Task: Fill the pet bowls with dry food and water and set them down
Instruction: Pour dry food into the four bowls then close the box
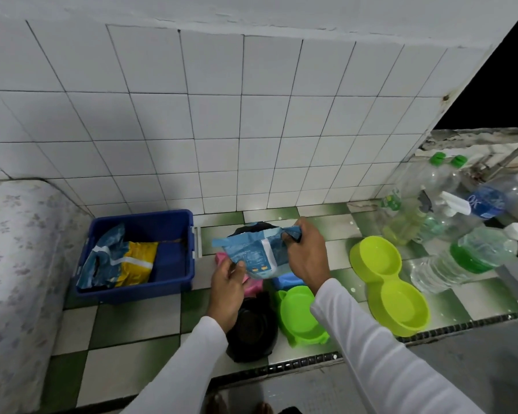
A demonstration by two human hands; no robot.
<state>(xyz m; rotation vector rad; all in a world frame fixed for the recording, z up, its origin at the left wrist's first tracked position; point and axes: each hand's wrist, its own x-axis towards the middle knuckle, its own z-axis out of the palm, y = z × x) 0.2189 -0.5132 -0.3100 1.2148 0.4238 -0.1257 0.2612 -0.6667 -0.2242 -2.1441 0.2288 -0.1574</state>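
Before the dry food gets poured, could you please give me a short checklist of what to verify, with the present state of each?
1. Light blue food pouch held by both hands: ok, left hand at its bottom, right hand pinching its top.
2. Pouch open: cannot tell.
3. Bowl beneath pouch: ok, pink bowl, partly hidden.
4. Lime green double bowl upright, free: ok.
5. Water at hand: ok, clear plastic bottle beside it.

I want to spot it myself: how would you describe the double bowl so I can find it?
Start at the cluster of plastic bottles on the right of the checkered floor. Just left of them lies the double bowl: lime green, two round wells joined in one piece, unlike the single green bowl beside it.
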